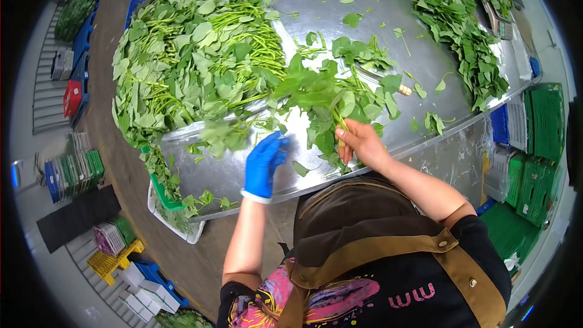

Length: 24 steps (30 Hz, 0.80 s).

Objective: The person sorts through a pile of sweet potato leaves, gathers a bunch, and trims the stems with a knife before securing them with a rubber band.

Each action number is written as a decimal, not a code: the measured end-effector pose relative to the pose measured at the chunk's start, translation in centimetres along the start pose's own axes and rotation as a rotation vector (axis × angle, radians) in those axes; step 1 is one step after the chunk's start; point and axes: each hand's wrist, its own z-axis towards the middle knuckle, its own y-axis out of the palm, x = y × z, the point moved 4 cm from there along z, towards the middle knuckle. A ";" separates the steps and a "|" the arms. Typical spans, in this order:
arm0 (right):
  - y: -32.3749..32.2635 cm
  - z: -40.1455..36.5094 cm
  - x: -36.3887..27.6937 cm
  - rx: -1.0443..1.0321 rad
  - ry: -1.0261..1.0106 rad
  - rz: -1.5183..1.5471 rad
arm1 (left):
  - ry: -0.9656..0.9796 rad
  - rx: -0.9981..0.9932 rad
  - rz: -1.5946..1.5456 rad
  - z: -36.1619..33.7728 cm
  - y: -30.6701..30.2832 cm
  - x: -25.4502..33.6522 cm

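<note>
**Sorting green leaves at the shiny bench**

Closest in is the person's brown apron (364, 249), right up against the near edge of the metal bench (322, 9).

The left hand (264, 164) wears a blue glove. It is over the near edge of the bench with its fingers bent. It is blurry, so I cannot tell if it holds anything. A few loose leaves (300, 169) lie just beside it.

The right hand (359, 143) is bare. Its fingers are pressed together, pinching the stems of a bunch of greens (322, 94). The bunch fans out from the hand, toward the middle of the bench.

Under the near left corner hang a green crate (163, 193) and a white tub (182, 231).

Farther out, a big pile of greens (194, 54) covers the left side of the bench. A small clump (364, 51) lies near the middle. A long row of leaves (461, 36) runs along the far right edge.
</note>
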 end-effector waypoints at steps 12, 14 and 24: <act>4.2 1.4 1.2 -0.207 0.026 -0.017 | 0.321 0.184 0.172 -1.8 5.3 -0.6; 4.1 1.7 2.3 -0.040 -0.019 0.148 | 0.378 0.197 0.101 -1.8 5.0 -0.6; 1.4 1.3 0.2 -0.047 -0.118 -0.811 | 0.537 0.502 -0.200 -1.8 -3.4 3.0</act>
